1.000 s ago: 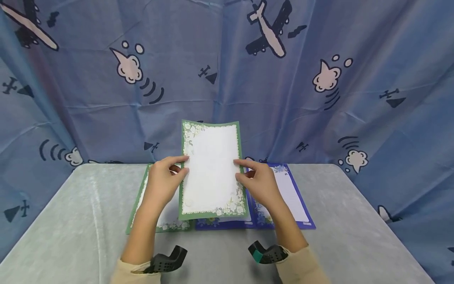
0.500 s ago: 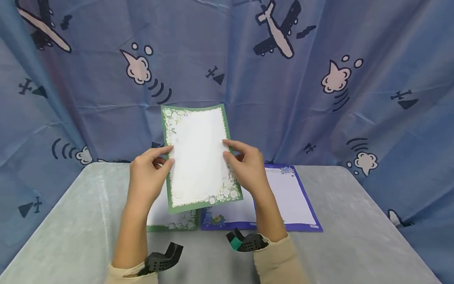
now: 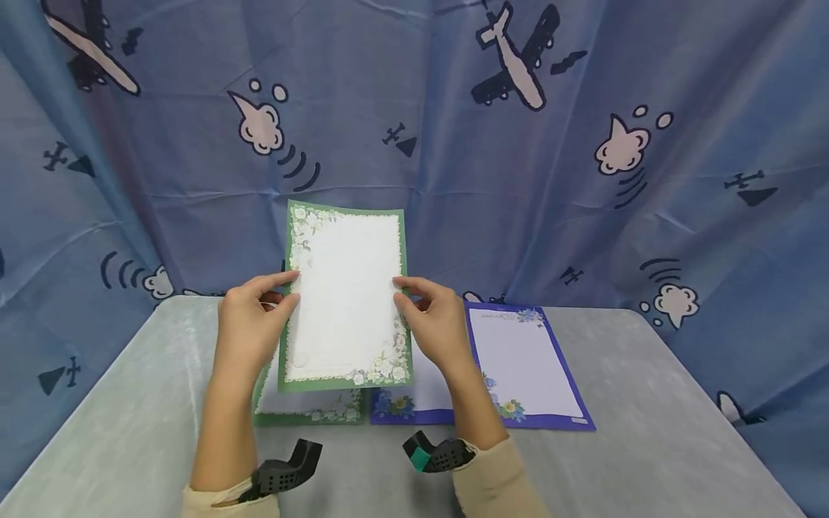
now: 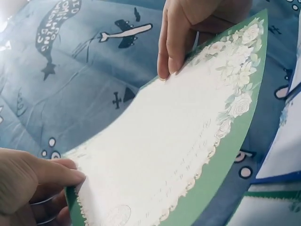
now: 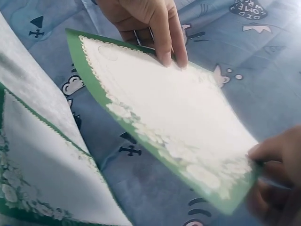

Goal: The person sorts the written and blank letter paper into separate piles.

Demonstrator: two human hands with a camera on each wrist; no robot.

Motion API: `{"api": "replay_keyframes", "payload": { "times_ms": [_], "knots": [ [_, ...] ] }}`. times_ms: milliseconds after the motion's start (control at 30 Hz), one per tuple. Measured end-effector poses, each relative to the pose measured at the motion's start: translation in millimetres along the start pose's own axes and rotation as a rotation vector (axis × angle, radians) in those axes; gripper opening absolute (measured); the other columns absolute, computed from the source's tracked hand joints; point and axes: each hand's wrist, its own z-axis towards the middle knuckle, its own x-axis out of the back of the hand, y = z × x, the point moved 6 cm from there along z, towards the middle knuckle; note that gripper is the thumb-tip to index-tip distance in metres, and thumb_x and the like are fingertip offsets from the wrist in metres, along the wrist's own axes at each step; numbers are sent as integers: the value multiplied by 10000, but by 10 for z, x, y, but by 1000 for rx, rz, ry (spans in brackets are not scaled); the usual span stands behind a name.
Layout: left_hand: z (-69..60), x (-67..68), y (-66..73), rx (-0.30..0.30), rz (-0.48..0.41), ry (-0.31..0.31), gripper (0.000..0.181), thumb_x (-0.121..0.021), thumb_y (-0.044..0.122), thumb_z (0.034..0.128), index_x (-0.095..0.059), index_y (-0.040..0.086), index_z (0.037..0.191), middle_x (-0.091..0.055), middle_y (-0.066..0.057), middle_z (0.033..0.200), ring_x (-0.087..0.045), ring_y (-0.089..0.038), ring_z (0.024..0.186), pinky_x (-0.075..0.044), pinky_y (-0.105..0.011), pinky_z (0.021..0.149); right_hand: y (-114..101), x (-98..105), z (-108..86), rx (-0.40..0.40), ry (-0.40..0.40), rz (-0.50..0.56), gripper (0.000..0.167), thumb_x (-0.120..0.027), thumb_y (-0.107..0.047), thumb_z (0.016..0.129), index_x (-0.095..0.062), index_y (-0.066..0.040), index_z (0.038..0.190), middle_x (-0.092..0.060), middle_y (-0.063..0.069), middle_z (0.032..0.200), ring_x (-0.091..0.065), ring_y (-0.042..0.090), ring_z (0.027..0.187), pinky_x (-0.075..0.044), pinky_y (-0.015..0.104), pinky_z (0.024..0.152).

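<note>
A sheet of stationery paper (image 3: 343, 295) with a green border and white flowers is held upright above the table, its printed face toward the head camera. My left hand (image 3: 249, 324) pinches its left edge between thumb and fingers. On the opposite edge, my right hand (image 3: 437, 324) pinches it the same way. Both wrist views show the sheet bowed between the hands. Behind and below it lies another green-bordered sheet (image 3: 311, 407) on the table, mostly covered from view.
Two purple-bordered sheets with blue flowers lie to the right, side by side: a partly hidden one (image 3: 421, 403) and a fuller-seen one (image 3: 524, 360). They rest on a grey table (image 3: 622, 446). A blue curtain (image 3: 350, 93) printed with planes hangs behind the table.
Both hands have carried the green-bordered sheet leftward. It rose and tilted half a second ago, and is now lower and straighter. The head view has shifted slightly.
</note>
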Motion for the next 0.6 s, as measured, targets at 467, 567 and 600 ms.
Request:
{"api": "replay_keyframes", "payload": {
  "times_ms": [467,567,600],
  "knots": [
    [113,-220,-442,99,94,-128,348,-614,72,976,-680,80,1317,-691,-234,1117,-610,-284,839,-426,-296,569,255,-399,-37,-66,-143,-102,296,-657,-116,972,-721,-132,1261,-730,146,1191,-492,125,532,-335,245,452],
    [121,-267,-537,114,110,-138,347,-613,62,972,-680,63,1313,-699,-248,1110,-626,-287,849,-442,-300,584,309,-490,-53,-69,-173,-137,299,-653,-119,972,-718,-126,1264,-735,143,1183,-479,111,520,-340,233,451],
    [121,-275,-564,121,115,-143,348,-611,60,971,-680,61,1313,-699,-253,1115,-628,-285,845,-443,-300,586,326,-521,-58,-73,-182,-148,300,-652,-123,972,-718,-125,1265,-736,140,1179,-469,108,514,-336,230,449]
  ]
}}
